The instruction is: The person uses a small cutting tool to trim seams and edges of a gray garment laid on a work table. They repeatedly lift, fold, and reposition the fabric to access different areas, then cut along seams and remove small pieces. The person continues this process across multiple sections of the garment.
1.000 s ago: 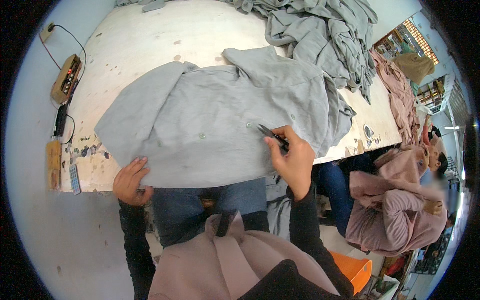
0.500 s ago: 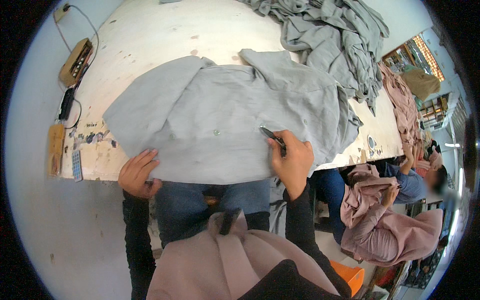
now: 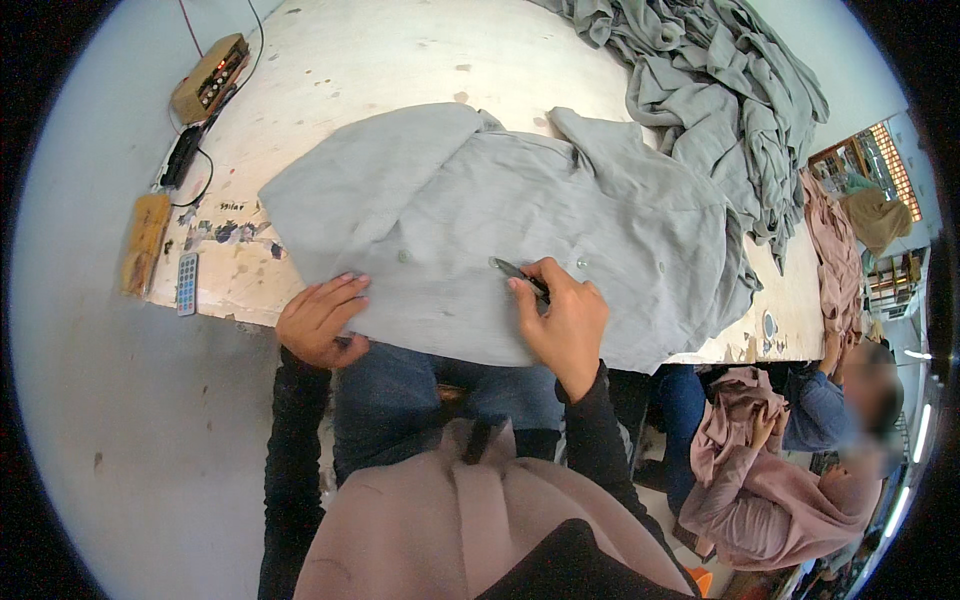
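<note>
Keeping the grey garment flat on the tabletop helps: left fingers rest loosely spread over its near edge; right fingers pinch dark snips, best skimmed lightly at the button.

Pale, blotched table beside a bluish wall, tube lights rightward

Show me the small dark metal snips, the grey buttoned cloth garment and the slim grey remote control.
Small dark metal snips (image 3: 517, 272): head view, on the blades.
Grey buttoned cloth garment (image 3: 505, 210): head view, on its central fabric.
Slim grey remote control (image 3: 187, 283): head view, on its keypad.
</note>
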Available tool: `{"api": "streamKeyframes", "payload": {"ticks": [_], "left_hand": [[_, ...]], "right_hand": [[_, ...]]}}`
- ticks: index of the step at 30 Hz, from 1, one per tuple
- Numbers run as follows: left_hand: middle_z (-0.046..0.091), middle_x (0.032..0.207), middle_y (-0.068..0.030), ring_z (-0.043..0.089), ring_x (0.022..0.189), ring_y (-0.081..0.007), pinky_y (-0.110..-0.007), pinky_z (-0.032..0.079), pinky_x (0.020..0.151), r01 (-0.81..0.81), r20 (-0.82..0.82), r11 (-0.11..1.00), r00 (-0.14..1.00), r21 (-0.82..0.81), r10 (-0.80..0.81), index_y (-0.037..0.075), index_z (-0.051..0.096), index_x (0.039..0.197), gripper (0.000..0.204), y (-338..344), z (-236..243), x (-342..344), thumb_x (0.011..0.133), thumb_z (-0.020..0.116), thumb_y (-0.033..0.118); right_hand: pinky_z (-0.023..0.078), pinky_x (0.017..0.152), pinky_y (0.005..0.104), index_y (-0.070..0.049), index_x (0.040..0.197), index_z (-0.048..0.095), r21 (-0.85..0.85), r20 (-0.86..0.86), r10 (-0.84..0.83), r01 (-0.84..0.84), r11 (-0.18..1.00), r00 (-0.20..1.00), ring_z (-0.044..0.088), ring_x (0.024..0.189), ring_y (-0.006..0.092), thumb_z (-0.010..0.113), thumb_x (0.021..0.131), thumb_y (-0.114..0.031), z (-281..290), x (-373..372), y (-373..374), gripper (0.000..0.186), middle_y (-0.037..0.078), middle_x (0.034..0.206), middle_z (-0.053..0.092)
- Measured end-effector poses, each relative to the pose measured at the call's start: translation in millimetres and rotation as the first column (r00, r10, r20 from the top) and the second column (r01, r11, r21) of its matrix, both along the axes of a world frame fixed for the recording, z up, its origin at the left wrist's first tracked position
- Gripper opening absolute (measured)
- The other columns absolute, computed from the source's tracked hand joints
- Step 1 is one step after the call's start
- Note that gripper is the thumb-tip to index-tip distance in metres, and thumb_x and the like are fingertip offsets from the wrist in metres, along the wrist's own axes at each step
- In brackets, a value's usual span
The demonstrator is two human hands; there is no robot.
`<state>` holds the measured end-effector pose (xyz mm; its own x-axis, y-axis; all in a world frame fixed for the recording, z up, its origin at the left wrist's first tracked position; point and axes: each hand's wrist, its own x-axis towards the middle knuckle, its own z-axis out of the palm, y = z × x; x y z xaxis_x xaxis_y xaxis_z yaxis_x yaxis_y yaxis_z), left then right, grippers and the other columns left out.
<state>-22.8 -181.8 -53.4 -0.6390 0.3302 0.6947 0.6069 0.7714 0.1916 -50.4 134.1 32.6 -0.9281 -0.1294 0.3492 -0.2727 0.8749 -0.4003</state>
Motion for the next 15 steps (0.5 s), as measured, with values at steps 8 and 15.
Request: {"api": "streamKeyframes", "payload": {"ticks": [8, 15], "left_hand": [[0.075, 0.114, -0.0055, 0.073, 0.104, -0.0221, -0.037, 0.057, 0.082, -0.024, -0.031, 1.000, 0.999, -0.010, 0.024, 0.011, 0.072, 0.097, 0.030, 1.6, 2.0, 1.6, 0.071, 0.066, 0.025], [0.074, 0.118, -0.0051, 0.072, 0.107, -0.0217, -0.037, 0.057, 0.083, -0.006, -0.018, 1.000, 1.000, 0.009, 0.006, 0.011, 0.072, 0.097, 0.028, 1.7, 2.0, 1.1, 0.075, 0.068, 0.027]], "right_hand": [[0.043, 0.061, 0.0330, -0.009, 0.089, 0.069, -0.003, -0.024, -0.004, 0.003, 1.000, 1.000, 0.064, 0.057, 0.0239, 0.075, 0.087, -0.027, -3.8, 0.4, -5.6, 0.020, 0.006, 0.074, 0.072], [0.040, 0.062, 0.0346, -0.009, 0.092, 0.069, -0.031, -0.051, 0.191, -0.192, 0.981, 0.980, 0.065, 0.063, 0.0237, 0.075, 0.086, -0.026, -3.6, -1.6, -44.8, 0.019, 0.005, 0.078, 0.072]]}}
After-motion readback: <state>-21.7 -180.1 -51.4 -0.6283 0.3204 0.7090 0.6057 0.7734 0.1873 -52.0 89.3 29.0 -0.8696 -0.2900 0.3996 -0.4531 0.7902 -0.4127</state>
